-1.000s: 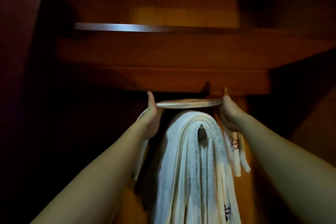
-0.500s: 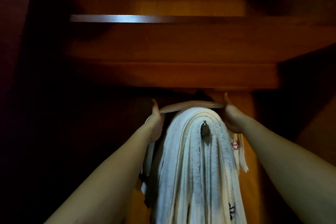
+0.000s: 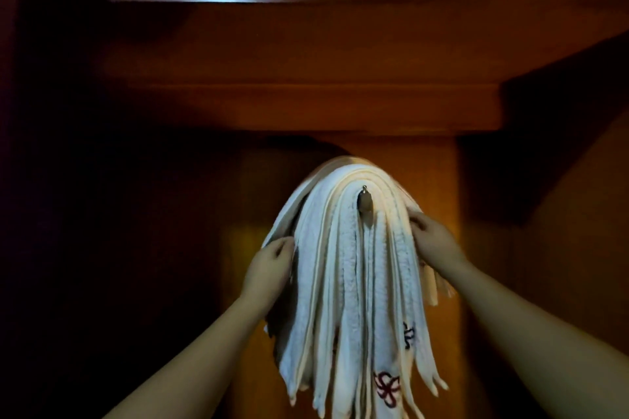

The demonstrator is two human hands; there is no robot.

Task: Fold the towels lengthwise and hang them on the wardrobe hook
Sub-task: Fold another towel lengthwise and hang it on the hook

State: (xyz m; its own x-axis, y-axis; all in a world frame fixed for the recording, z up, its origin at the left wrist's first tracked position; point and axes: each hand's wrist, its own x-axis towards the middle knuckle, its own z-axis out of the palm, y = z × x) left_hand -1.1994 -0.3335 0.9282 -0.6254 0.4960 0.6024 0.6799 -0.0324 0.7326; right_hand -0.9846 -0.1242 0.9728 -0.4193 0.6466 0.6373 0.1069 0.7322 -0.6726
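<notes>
Wooden wardrobe [image 3: 374,105] (dim); hands [image 3: 269,269] [image 3: 434,241] apparently gripping towels [image 3: 343,282] over hook [image 3: 365,202].

The towels [image 3: 343,282] are soft, nubby white terry cloth with stitched flowers. The hook [image 3: 365,202] is shiny metal. The wardrobe [image 3: 306,54] is smooth, semi-gloss reddish wood.

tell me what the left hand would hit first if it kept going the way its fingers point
Probably the hanging towels: the left hand already holds the outer layer, fingers aimed up and right into the bundle. The wardrobe panel lies behind; depth is unclear.
</notes>
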